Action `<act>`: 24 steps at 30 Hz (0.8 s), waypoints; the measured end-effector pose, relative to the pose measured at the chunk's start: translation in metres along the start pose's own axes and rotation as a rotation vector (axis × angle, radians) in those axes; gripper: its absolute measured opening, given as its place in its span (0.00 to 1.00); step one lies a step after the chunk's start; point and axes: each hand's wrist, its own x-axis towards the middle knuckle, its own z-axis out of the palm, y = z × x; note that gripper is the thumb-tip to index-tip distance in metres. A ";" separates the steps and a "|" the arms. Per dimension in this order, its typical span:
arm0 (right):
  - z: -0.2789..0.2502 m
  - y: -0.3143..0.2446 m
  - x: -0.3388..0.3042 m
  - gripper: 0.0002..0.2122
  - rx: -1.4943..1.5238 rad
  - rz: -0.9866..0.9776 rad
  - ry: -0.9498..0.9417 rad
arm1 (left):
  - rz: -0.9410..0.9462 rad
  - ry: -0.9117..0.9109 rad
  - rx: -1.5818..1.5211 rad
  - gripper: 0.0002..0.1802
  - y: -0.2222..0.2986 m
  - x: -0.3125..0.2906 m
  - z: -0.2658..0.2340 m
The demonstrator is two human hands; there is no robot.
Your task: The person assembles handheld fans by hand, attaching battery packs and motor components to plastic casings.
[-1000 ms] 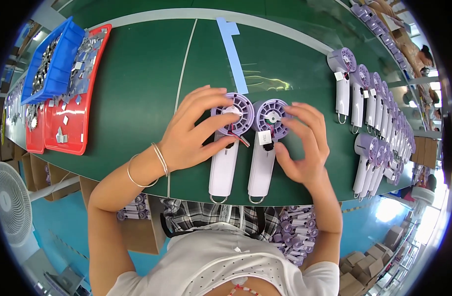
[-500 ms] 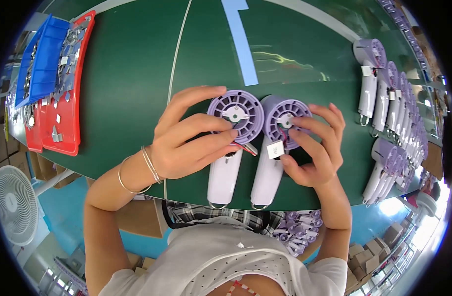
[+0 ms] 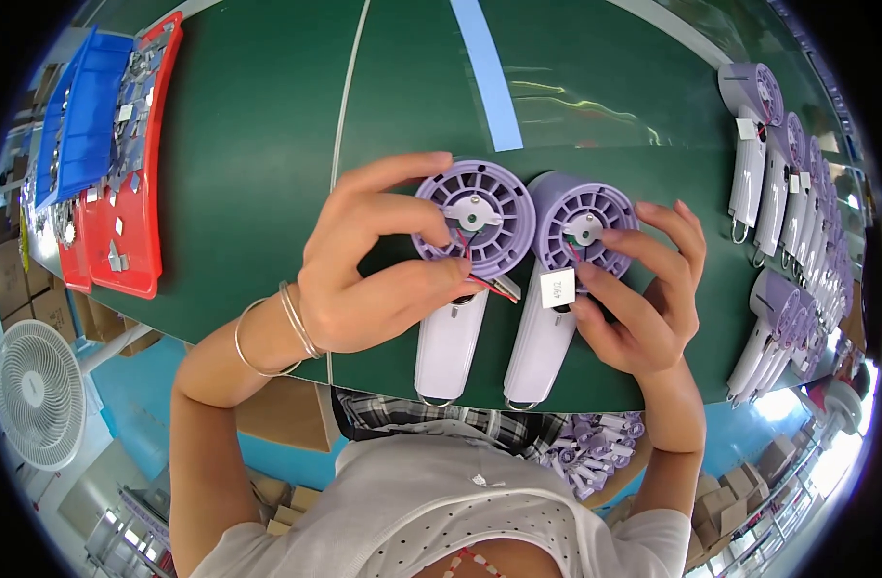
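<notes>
Two handheld fans lie side by side on the green table, heads away from me and white handles toward me. My left hand [image 3: 359, 265] grips the purple head of the left fan [image 3: 448, 356], its lower fingers pinched by the red and black wires [image 3: 496, 287] below the hub. A small silver piece shows beside those wires. My right hand [image 3: 648, 299] curls round the head of the right fan [image 3: 537, 356], fingertips at its slotted face. Next to that thumb, a white square piece [image 3: 557, 287] covers the neck of the right fan.
At the left, a red tray [image 3: 133, 252] holds small silvery pieces, with a blue bin [image 3: 87, 120] over it. Rows of similar fans [image 3: 749, 173] stand along the right side. A light-blue strip [image 3: 489, 77] lies on the table ahead. More fan parts [image 3: 595, 448] fill a container below the edge.
The view has shifted slightly, so the fans and both hands appear farther right. My left fingers have bent more at the left fan's wires. My right hand keeps its hold.
</notes>
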 end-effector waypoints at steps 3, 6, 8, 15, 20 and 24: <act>0.000 0.004 -0.001 0.13 0.045 -0.019 0.020 | -0.056 -0.030 -0.007 0.13 0.003 0.000 -0.003; 0.001 0.003 -0.002 0.12 0.063 -0.043 0.044 | -0.078 -0.052 -0.004 0.12 0.006 0.002 -0.006; -0.001 0.001 0.001 0.12 0.066 -0.020 0.024 | -0.080 -0.054 -0.007 0.12 0.007 0.002 -0.006; 0.003 -0.005 -0.003 0.13 0.118 0.026 0.103 | -0.089 -0.054 -0.041 0.13 0.012 0.004 -0.005; -0.002 -0.006 -0.002 0.14 0.052 -0.003 0.077 | -0.067 -0.048 -0.020 0.13 0.014 0.005 -0.004; -0.003 0.000 -0.006 0.14 0.046 -0.007 0.072 | -0.078 -0.048 -0.016 0.13 0.015 0.003 -0.001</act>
